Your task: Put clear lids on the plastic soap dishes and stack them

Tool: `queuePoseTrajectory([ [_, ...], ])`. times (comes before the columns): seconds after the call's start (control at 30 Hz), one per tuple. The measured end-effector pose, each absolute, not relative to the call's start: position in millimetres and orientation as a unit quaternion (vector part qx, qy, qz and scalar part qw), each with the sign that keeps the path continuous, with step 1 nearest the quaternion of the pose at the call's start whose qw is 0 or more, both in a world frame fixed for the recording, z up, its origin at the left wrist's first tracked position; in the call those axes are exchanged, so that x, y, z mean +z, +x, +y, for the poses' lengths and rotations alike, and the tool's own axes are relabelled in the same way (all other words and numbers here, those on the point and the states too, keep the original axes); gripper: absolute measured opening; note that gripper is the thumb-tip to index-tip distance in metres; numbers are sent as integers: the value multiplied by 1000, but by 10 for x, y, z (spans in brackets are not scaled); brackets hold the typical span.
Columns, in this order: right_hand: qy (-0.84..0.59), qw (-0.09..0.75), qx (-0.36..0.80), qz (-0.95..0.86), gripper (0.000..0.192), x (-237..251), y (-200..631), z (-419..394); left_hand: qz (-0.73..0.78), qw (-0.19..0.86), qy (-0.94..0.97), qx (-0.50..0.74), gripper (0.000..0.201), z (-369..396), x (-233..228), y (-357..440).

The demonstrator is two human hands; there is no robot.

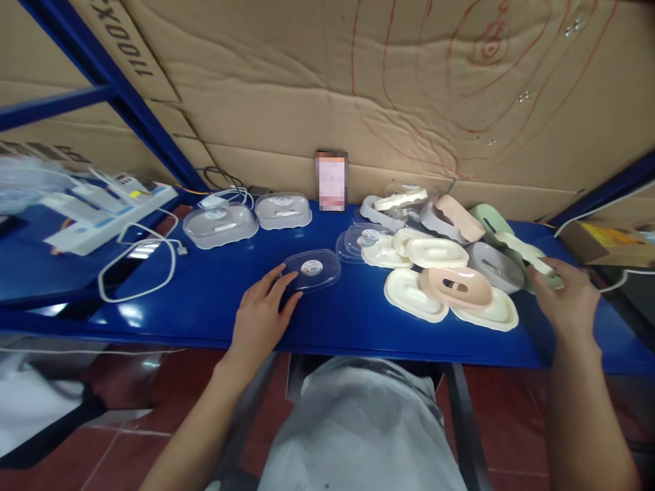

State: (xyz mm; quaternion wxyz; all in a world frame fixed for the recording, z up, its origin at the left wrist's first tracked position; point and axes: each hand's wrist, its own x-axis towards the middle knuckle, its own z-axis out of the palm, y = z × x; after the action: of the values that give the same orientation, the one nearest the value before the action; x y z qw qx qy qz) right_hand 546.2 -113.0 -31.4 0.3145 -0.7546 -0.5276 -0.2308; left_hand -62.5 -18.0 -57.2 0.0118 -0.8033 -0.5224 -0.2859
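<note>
Lid (312,270) sits right at the tips of the left hand (262,315), on the blue table (205,300) a bit left of center, with the fingertips resting on its near-left edge and the rest of it sticking out past them. It's a clear plastic oval, shallow, lying flat, with a small round white sticker in the middle. Left fingers are spread loosely and laid over the rim, not wrapped round it, so it's more a touch than a grip.

Right hand (563,300) is over at the right end of the table, fingers curled around a pale green tray piece (532,262) at the edge of the pile. Looks like it has hold of it, thumb on the near side.

That pile is a jumble of oval soap dish parts: a pink slotted insert (457,286) lying on cream trays (412,294), grey ones behind, a couple more clear lids (364,240) just left of them. Farther back on the left are two closed clear-lidded dishes (220,224) side by side, a white cable (138,273) looped on the table, and a power strip (102,215) at the far left. Cardboard (358,88) covers the wall behind.
</note>
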Motion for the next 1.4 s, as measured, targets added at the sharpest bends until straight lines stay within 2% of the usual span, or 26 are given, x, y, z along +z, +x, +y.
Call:
queuePoseTrajectory([
  [0.13, -738, 331, -163, -565, 57, -373, 5327, -1139, -505, 18, -809, -299, 37, -219, -537, -614],
  [0.23, -731, 344, -170, -564, 61, -351, 5324, -1149, -495, 7, -817, -297, 38, -215, -494, -577],
  [0.37, -729, 326, -167, -579, 63, -346, 5389, -1078, -511, -42, -822, -247, 72, -151, -464, -495],
  [0.4, -730, 322, -163, -581, 62, -353, 5404, -1055, -509, -55, -827, -234, 73, -134, -462, -477],
  [0.53, -735, 317, -161, -578, 60, -385, 5446, -1012, -481, -104, -827, -272, 57, -127, -440, -444],
  [0.7, -745, 307, -160, -570, 52, -395, 5475, -1057, -454, -165, -804, -347, 57, -232, -342, -447],
  [0.9, -754, 285, -190, -560, 53, -311, 5441, -1000, -354, -202, -843, -351, 58, -387, -190, -327],
  [0.97, -747, 287, -201, -565, 55, -206, 5289, -1017, -315, -214, -853, -357, 59, -440, -118, -255],
  [1.1, -634, 376, -255, -626, 57, 183, 4508, -1261, -254, -260, -860, -358, 65, -544, 79, -32],
  [1.17, -533, 348, -184, -749, 68, 394, 3969, -1441, -218, -294, -862, -350, 70, -596, 184, 125],
  [1.2, -459, 305, -154, -820, 72, 483, 3717, -1521, -199, -308, -862, -349, 72, -622, 231, 208],
  [1.23, -421, 255, -121, -862, 74, 556, 3501, -1583, -185, -318, -861, -351, 73, -649, 272, 286],
  [1.3, -384, 214, -90, -894, 76, 658, 3236, -1643, -169, -327, -859, -355, 73, -693, 333, 401],
  [1.4, -418, 259, -88, -866, 73, 718, 3372, -1570, -181, -302, -873, -337, 79, -667, 368, 377],
])
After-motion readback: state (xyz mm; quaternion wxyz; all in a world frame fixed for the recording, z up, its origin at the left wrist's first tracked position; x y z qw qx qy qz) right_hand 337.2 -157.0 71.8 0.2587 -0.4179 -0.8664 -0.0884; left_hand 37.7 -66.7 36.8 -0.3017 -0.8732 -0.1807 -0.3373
